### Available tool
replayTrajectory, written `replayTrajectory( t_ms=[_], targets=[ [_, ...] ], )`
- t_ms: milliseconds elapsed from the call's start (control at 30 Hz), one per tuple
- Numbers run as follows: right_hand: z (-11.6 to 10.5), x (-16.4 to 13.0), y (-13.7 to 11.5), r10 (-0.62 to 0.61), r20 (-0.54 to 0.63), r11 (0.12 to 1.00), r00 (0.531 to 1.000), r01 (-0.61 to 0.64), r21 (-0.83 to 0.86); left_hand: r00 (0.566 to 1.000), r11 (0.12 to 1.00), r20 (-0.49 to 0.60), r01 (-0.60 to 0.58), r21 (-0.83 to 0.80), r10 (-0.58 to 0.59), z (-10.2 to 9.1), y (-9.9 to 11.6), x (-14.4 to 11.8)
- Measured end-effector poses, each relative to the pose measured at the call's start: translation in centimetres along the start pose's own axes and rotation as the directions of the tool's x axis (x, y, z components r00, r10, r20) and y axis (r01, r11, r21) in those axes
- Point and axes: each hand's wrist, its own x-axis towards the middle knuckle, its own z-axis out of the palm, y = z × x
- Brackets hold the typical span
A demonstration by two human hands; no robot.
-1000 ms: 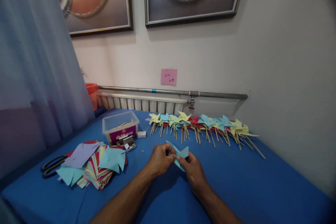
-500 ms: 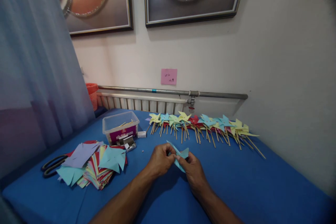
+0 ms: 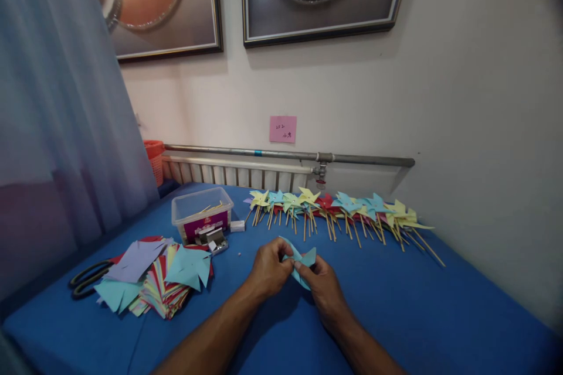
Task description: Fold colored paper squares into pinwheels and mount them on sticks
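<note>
pinching blue paper (image 3: pixel 309 257), left hand (image 3: pixel 268 268) and right hand (image 3: pixel 326 286) clamped on it, thin sticks (image 3: pixel 212 207) inside clear tub (image 3: pixel 203 225)

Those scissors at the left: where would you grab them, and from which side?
Probably by the black handles, coming from the left: their loops stick out leftward past the paper pile, while the blades are hidden, seemingly beneath it. The left hand is nearer, but it is busy with the light-blue paper.
</note>
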Motion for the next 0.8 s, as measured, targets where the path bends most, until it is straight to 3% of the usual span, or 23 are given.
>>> replayTrajectory(
  t_ms=[167, 300, 433, 533, 633, 800],
  targets=[
    [0.2, -0.4, -0.7, 0.035, -0.015, 0.999, 0.999, -0.035, 0.038, 1.0, 1.0, -0.007, -0.005, 0.023, 0.005, 0.2, -0.3, -0.1],
    [0.1, -0.6, -1.2, 0.065, -0.012, 0.99, 0.998, -0.063, 0.124, 0.999, 0.998, -0.018, -0.031, -0.053, 0.03, 0.2, -0.4, 0.0],
    [-0.1, -0.6, -1.5, 0.108, 0.029, 0.975, 0.994, -0.112, 0.192, 0.989, 0.97, -0.099, 0.089, -0.226, -0.114, -0.1, -0.1, 0.3],
    [-0.1, -0.7, -1.5, 0.093, 0.043, 0.974, 0.995, -0.1, 0.201, 0.969, 0.901, 0.014, 0.234, -0.365, -0.246, -0.2, 0.1, 0.5],
    [-0.1, -0.7, -1.2, 0.075, 0.063, 0.982, 0.995, -0.084, 0.168, 0.942, 0.823, 0.165, 0.335, -0.458, -0.291, -0.1, 0.0, 0.4],
    [0.0, -0.4, -1.1, 0.047, 0.016, 0.995, 0.999, -0.048, 0.086, 0.937, 0.782, 0.189, 0.349, -0.516, -0.293, 0.2, -0.4, 0.3]
  ],
)
